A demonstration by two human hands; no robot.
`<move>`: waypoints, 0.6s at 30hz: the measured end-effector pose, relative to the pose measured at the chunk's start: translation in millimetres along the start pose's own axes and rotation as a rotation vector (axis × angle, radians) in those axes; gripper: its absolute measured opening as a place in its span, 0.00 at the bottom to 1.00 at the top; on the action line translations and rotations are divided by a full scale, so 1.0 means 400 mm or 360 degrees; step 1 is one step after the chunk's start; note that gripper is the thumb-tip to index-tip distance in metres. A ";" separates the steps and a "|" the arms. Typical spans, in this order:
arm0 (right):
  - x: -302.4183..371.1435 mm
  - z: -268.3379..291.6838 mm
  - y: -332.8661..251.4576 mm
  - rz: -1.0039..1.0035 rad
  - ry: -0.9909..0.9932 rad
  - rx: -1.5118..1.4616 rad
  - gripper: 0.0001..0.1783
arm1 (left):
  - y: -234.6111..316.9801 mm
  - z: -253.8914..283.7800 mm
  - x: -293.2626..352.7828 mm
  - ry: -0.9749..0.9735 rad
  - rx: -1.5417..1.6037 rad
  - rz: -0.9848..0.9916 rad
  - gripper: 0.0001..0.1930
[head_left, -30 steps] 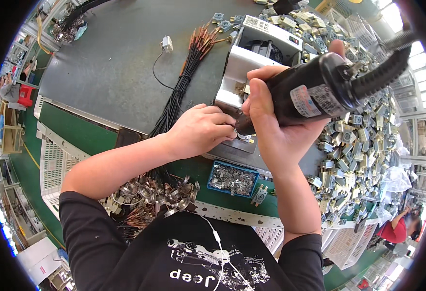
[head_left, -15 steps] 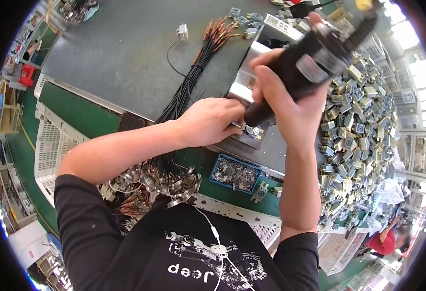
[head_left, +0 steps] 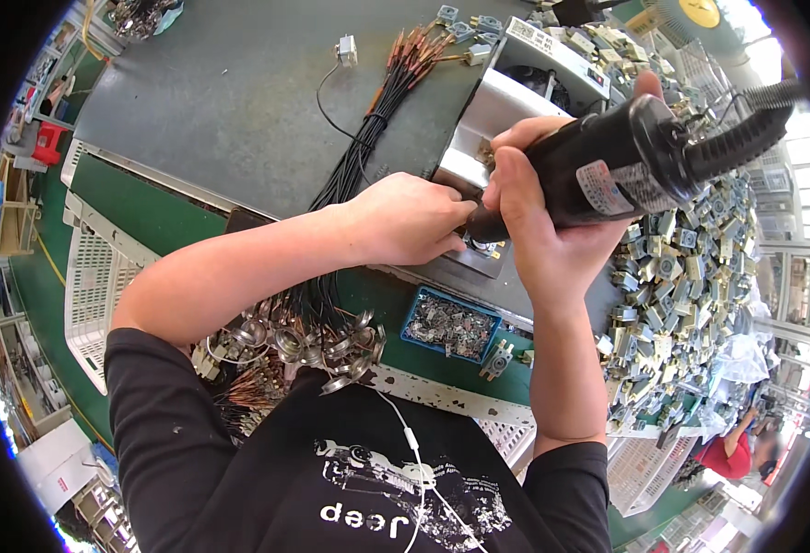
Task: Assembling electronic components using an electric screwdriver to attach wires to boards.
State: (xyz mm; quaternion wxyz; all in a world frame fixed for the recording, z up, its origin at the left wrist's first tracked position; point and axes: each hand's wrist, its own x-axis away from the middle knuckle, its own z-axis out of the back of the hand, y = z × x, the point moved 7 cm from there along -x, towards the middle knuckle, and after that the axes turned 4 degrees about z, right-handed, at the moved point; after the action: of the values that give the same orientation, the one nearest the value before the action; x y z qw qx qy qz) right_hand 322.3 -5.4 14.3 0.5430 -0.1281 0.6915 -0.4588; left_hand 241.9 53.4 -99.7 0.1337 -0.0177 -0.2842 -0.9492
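My right hand point(head_left: 557, 244) is wrapped round a thick black power screwdriver point(head_left: 608, 170), which tilts with its ribbed cable end up and to the right. Its nose points down toward a small part with metal terminals point(head_left: 486, 249), sitting on a dark block point(head_left: 479, 262) at the bench edge. My left hand point(head_left: 403, 219) is closed beside the nose, fingertips pinched at that part. The screwdriver's nose and my fingers hide most of the part and whatever the left fingertips grip.
Left of a metal box machine point(head_left: 488, 111) lies a bundle of black wires point(head_left: 354, 161) with copper-coloured ends. A blue tray point(head_left: 442, 349) of small metal pieces is nearer me, beside hanging metal rings point(head_left: 331, 346). Grey and cream blocks point(head_left: 681, 267) are heaped at right.
The screwdriver's back end has swung right and down, with my right hand turning along. My left hand has shifted slightly and stays at the part.
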 end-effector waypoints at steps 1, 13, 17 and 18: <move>0.001 0.000 0.000 0.0012 -0.0014 0.0044 0.57 | -0.004 -0.006 -0.003 0.0000 -0.0014 0.0008 0.14; -0.006 -0.006 -0.054 -0.0010 -0.0129 0.0087 0.51 | -0.009 -0.007 0.020 0.0229 -0.0076 -0.0188 0.15; -0.052 0.074 -0.149 0.0081 0.0172 0.0103 0.49 | 0.062 0.027 0.036 0.0388 -0.0276 -0.0541 0.19; -0.060 0.095 -0.130 0.0038 0.0188 0.0169 0.50 | 0.071 0.034 0.031 0.0384 -0.0278 -0.0570 0.19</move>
State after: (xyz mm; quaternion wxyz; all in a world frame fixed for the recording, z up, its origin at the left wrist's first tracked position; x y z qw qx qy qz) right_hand 347.6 -36.2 70.0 0.5126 -0.0635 0.6986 -0.4952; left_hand 237.0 34.8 -71.8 -0.0060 0.1351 -0.1816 -0.9740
